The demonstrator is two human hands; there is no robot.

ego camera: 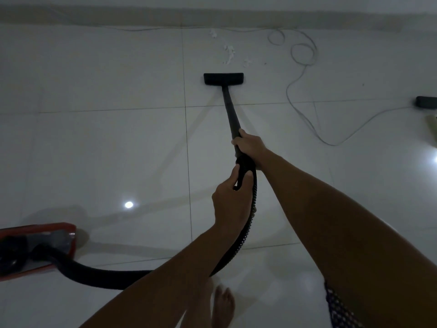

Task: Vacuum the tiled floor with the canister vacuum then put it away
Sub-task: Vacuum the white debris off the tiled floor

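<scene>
Both bare arms reach forward and down, the right one stretched farther out. The right hand (250,147) is curled round the wand (230,110), and the left hand (230,202) grips the handle (243,171) just behind it. A bare foot (223,304) stands on the floor (118,143) below the arms.

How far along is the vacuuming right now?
Done: cannot tell from the tiles. In hand: right hand grips the wand, left hand the hose handle; floor head sits short of the white scraps. Left: those scraps, then storing the red canister.
</scene>
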